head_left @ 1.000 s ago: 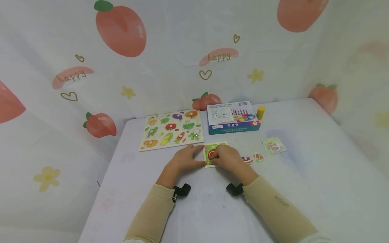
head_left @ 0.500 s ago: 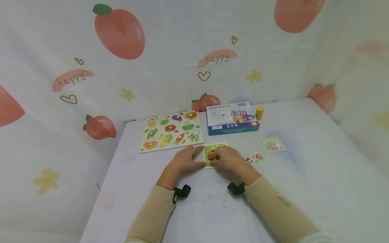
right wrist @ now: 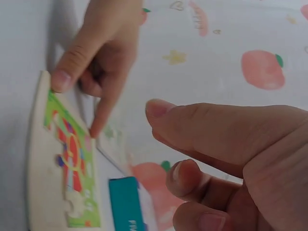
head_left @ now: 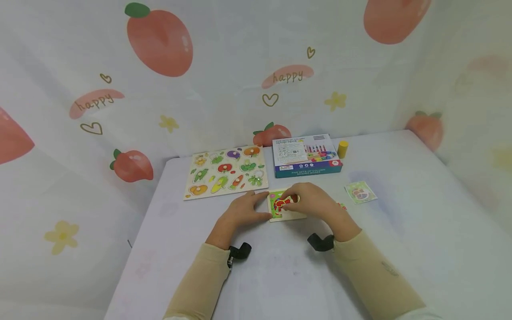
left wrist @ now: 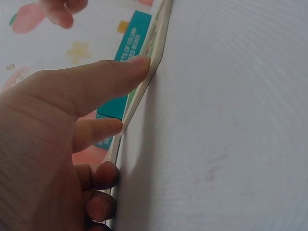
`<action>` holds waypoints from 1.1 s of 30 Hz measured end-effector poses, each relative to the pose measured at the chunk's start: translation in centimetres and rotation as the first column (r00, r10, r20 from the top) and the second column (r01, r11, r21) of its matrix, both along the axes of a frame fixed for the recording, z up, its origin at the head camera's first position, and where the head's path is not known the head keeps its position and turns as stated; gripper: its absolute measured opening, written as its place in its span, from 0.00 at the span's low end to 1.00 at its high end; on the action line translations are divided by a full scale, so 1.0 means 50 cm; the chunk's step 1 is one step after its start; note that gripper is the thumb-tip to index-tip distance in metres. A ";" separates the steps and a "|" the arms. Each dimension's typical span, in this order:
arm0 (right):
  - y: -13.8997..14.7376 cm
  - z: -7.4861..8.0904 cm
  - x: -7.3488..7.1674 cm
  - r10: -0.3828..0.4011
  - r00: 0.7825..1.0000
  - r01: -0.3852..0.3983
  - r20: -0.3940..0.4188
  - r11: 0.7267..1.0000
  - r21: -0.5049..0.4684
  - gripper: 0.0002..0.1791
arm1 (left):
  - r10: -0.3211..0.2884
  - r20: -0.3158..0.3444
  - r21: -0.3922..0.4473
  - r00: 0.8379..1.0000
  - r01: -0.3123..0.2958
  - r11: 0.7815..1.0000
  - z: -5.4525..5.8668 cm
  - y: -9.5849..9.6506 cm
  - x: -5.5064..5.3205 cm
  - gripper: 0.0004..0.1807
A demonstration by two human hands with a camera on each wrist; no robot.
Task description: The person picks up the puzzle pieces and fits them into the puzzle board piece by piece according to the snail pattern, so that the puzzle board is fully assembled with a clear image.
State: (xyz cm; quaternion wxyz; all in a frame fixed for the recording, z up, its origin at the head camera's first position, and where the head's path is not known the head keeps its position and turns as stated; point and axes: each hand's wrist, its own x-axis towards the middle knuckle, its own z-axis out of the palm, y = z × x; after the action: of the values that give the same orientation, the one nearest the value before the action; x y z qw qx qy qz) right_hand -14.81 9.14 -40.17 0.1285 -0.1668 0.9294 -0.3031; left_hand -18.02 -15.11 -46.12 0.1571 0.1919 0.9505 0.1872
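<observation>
A small wooden jigsaw board (head_left: 291, 216) lies on the table with a green and red picture filling its left part; bare wood shows on its right. My left hand (head_left: 242, 210) rests at its left side, thumb pressing one corner and index fingertip touching the edge farther back. In the left wrist view the other fingers curl beside the board's edge. Above the board hovers my right hand (head_left: 314, 201), thumb and fingers apart and nothing between them. A loose jigsaw piece (head_left: 342, 206) peeks out past the right hand, which hides the area beside it.
A vegetable peg puzzle (head_left: 226, 171) lies back left. Behind the board is a teal-edged box (head_left: 308, 170) labelled column beaded boxes, with a yellow cylinder (head_left: 342, 149) at its right. A square picture card (head_left: 361, 192) lies to the right.
My right hand, which was working down on the board, has lifted and moved right, uncovering more of the picture and the bare wood. The left hand stays put.
</observation>
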 end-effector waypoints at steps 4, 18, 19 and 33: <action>0.023 0.022 0.003 0.004 1.000 -0.004 0.003 1.000 -0.013 0.20 | 0.005 -0.002 -0.006 1.000 -0.005 1.000 0.000 0.001 0.001 0.44; 0.123 0.025 -0.017 0.006 0.995 0.000 0.096 0.998 -0.060 0.23 | 0.009 -0.003 0.000 1.000 -0.009 1.000 -0.001 0.000 0.001 0.44; 0.130 0.023 -0.019 0.006 0.994 0.001 0.107 0.998 -0.061 0.23 | 0.010 -0.001 0.001 1.000 -0.010 1.000 -0.001 0.000 0.001 0.44; 0.197 0.009 -0.030 -0.036 0.952 0.047 0.304 0.998 -0.030 0.18 | 0.006 0.010 -0.007 1.000 -0.006 1.000 0.000 0.001 -0.001 0.44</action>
State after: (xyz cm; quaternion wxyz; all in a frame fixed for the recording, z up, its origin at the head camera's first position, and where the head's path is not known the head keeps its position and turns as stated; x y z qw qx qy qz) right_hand -16.31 18.99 -39.74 0.2603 -0.1012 0.8962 -0.3446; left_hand -18.07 -15.06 -46.12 0.1620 0.1875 0.9509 0.1854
